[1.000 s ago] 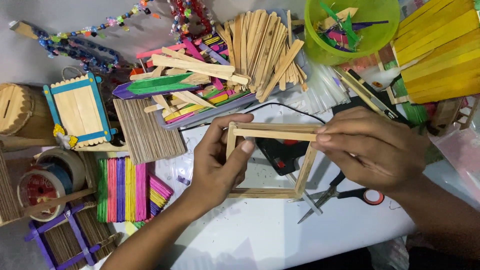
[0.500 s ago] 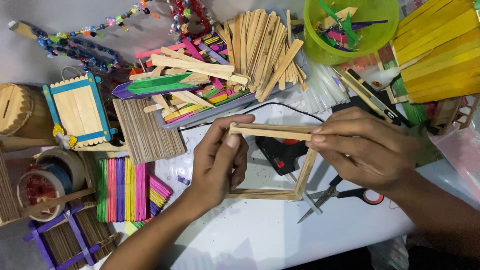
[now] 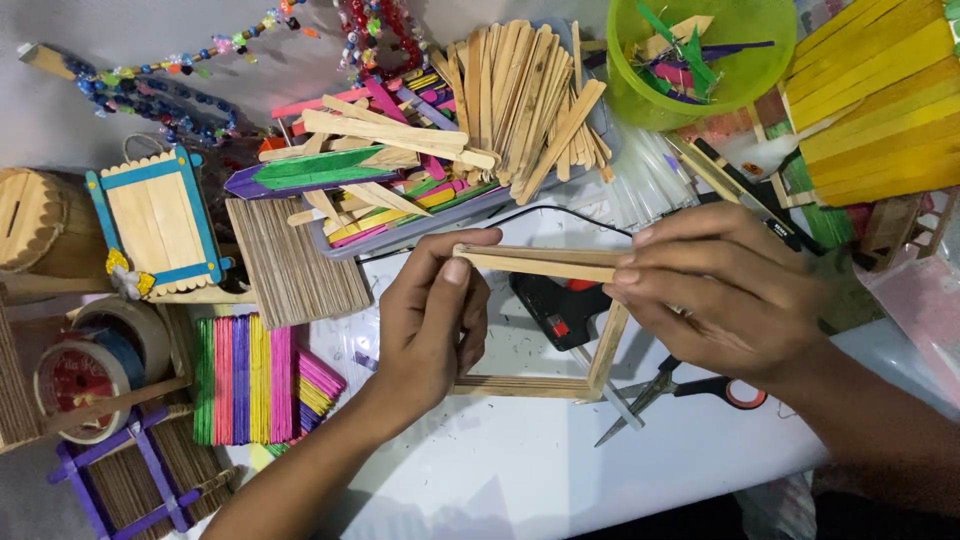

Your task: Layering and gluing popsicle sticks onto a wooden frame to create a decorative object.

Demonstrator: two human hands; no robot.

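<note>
From the head camera, looking down, my left hand [image 3: 430,320] sits at the centre of the frame, thumb and fingers pinching the left end of the top bar of the wooden stick frame [image 3: 545,320]. My right hand [image 3: 725,290], centre right, pinches the other end of that bar, fingertips pressed onto the stick. Both hands are closed on the frame; neither is spread.

I judge the risk to lie in the corners. If my two hands press unevenly, the top bar could slide out of square or a joint could pop loose, and the right upright, which already leans a little, could tilt further. The glue gun [image 3: 560,305] lies inside the frame's opening, just beneath it, so lowering the frame carelessly could catch on it.

The frame is a square of plain, pale flat sticks; the top bar looks doubled, two sticks lying one on the other at a slight angle. The bottom bar lies against the white table [image 3: 480,470], and the left upright is hidden behind my left hand.

Just to the lower right the scissors [image 3: 680,385] lie with orange handles. In the upper middle is the tray of loose sticks [image 3: 470,110], in the upper right the green bowl [image 3: 700,55], and at lower left the coloured stick mat [image 3: 245,380].
</note>
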